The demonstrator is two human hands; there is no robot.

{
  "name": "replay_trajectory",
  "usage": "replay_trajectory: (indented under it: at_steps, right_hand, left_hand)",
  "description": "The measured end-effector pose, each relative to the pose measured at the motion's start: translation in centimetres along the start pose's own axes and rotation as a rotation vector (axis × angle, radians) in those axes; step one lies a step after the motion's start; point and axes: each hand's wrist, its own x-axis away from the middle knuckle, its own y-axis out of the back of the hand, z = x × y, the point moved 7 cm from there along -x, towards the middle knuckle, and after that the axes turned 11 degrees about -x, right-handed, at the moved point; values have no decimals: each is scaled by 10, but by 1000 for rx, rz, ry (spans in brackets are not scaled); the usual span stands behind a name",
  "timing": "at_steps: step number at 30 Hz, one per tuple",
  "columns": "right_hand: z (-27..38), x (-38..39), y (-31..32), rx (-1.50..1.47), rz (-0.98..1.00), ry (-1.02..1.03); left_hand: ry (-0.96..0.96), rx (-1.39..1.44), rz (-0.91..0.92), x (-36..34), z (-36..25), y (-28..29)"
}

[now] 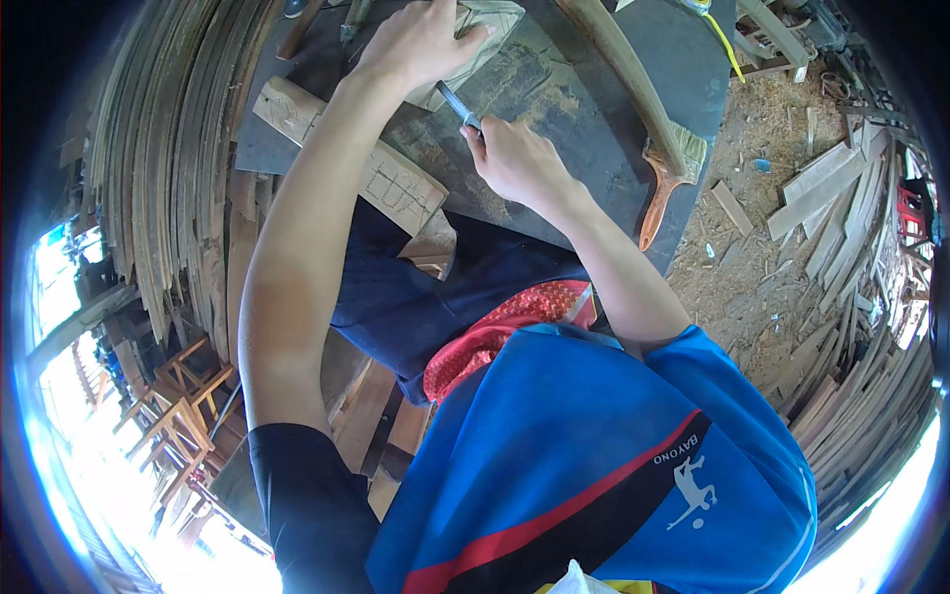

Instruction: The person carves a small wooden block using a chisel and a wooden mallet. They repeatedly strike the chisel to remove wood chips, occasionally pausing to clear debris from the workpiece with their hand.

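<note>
My left hand (421,45) is at the top of the view, gripping a pale wooden block (500,22) with the thumb stretched along it; its other fingers are partly hidden. Closer to me, my right hand (520,163) is closed round a narrow metal-bladed tool (457,104). The blade points up and left toward the near part of the block, and its handle is mostly covered by my fingers. Under my left forearm lies a thick wooden piece (401,188) with pencil lines on its face.
The dark worktop (594,188) carries sawdust. On its right lie a long curved wooden piece (628,74) and a brush (661,193) with an orange-brown handle. A yellow strip (727,49) hangs over the far right edge. Planks (168,148) stand stacked left; offcuts (816,188) litter the right-hand floor.
</note>
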Motion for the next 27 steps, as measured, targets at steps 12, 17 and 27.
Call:
replay_trajectory:
  at_steps: [12,17,27]
  right_hand:
    - [-5,0,-2,-34,-20,2]
    - [-1,-1,0,8,14,6]
    - [15,-39,-5,45,15,39]
  left_hand:
    - [-112,87,-76,-2,-10,-2]
    - [-123,114,-53,-3,-13,-1]
    - [-197,139,-171,0,-8,4]
